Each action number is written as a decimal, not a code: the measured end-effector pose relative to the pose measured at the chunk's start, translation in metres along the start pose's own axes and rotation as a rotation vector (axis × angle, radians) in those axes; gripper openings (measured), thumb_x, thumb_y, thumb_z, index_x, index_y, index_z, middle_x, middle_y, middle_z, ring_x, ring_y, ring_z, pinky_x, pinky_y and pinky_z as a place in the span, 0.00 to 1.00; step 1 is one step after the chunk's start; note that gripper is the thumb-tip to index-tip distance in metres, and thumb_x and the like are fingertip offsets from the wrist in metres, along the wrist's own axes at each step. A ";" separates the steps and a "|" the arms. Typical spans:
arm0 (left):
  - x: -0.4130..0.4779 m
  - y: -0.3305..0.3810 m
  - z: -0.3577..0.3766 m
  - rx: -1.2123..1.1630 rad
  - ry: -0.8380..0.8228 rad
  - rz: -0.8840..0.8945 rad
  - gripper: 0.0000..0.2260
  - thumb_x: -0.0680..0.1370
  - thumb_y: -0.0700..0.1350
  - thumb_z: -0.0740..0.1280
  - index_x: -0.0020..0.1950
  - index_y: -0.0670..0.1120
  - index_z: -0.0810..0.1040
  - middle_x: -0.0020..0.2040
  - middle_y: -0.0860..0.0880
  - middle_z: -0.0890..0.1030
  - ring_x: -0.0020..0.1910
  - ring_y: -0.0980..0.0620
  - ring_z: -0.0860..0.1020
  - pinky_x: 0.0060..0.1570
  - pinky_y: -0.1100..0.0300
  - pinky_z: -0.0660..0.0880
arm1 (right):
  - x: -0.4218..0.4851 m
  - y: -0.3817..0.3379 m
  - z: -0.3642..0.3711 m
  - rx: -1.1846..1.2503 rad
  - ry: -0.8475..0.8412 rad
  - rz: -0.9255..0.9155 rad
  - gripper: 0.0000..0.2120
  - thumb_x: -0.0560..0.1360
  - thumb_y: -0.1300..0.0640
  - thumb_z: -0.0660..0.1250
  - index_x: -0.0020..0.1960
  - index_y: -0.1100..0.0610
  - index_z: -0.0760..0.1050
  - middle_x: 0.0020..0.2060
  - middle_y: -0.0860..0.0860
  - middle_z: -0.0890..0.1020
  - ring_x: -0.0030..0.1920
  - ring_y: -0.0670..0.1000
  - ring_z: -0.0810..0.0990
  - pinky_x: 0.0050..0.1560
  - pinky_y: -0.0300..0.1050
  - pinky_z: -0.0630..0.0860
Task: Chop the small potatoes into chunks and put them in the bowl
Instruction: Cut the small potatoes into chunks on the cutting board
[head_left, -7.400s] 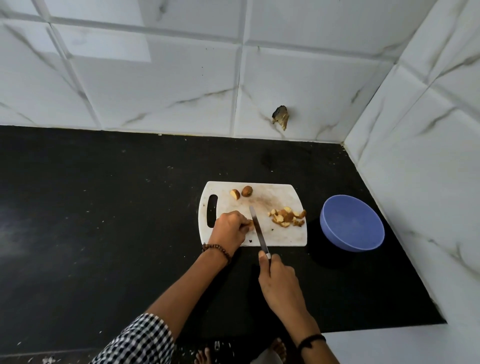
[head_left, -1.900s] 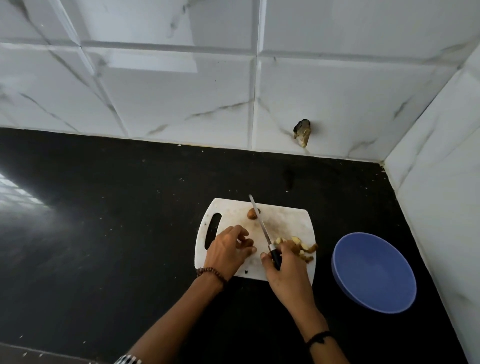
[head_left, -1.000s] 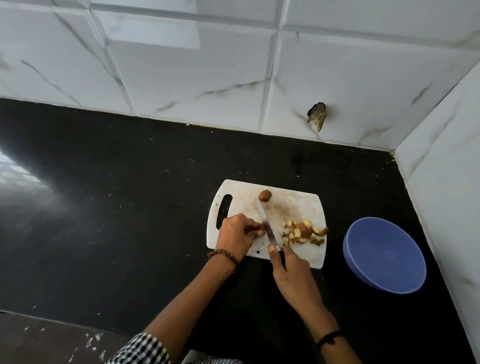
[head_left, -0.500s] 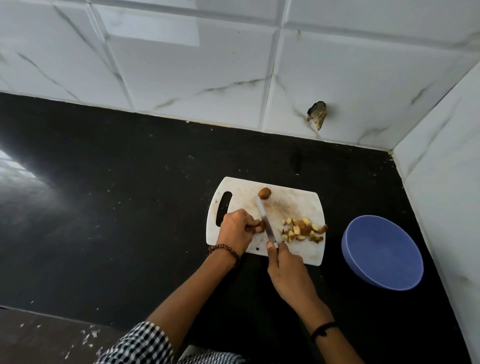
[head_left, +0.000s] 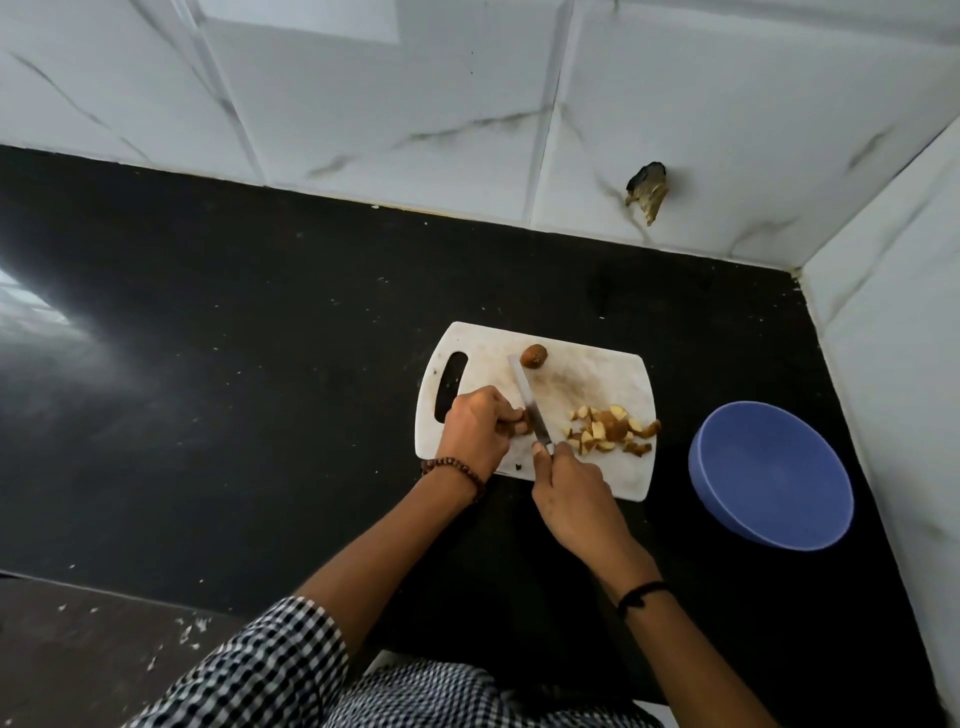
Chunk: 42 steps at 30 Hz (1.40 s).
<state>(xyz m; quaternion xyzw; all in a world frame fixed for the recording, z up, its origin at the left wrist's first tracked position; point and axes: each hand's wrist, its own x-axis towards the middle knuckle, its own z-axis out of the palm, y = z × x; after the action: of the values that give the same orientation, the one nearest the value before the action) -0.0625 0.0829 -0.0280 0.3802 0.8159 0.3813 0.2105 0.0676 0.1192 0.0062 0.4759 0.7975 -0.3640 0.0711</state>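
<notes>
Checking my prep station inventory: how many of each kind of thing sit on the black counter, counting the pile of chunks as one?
Cutting board: 1
Knife, in the right hand: 1
Blue bowl: 1
Whole potato: 1
Held potato, under the left hand: 1
Chunk pile: 1
Total: 6

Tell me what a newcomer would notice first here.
The eye goes first to the white board on the black counter, where the left hand holds a potato piece and the right hand cuts it with a knife. A pile of chunks lies on the board's right side, one whole potato at its far edge. To the right stands an empty blue bowl.
</notes>
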 end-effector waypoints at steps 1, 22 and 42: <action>0.000 0.000 0.001 0.000 0.000 -0.005 0.05 0.73 0.35 0.72 0.47 0.39 0.83 0.41 0.54 0.80 0.33 0.68 0.74 0.47 0.78 0.73 | 0.002 -0.001 0.001 -0.019 -0.001 0.001 0.18 0.86 0.45 0.49 0.57 0.56 0.70 0.46 0.53 0.79 0.43 0.53 0.78 0.40 0.48 0.73; -0.006 0.004 -0.002 -0.007 0.016 -0.043 0.07 0.73 0.37 0.72 0.51 0.41 0.83 0.44 0.52 0.82 0.38 0.64 0.76 0.54 0.68 0.76 | -0.057 0.029 0.004 -0.182 -0.083 0.095 0.15 0.85 0.43 0.47 0.55 0.52 0.66 0.46 0.52 0.77 0.46 0.52 0.79 0.47 0.52 0.78; -0.010 -0.003 -0.007 0.152 -0.045 0.087 0.06 0.75 0.46 0.71 0.49 0.45 0.79 0.47 0.50 0.80 0.45 0.54 0.79 0.48 0.55 0.80 | -0.083 0.029 -0.032 0.043 -0.017 0.187 0.17 0.85 0.42 0.52 0.48 0.51 0.72 0.38 0.50 0.77 0.34 0.45 0.76 0.33 0.40 0.68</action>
<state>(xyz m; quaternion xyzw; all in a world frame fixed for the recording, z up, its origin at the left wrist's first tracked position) -0.0620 0.0710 -0.0257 0.4387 0.8203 0.3184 0.1826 0.1434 0.0891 0.0523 0.5465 0.7409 -0.3769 0.1015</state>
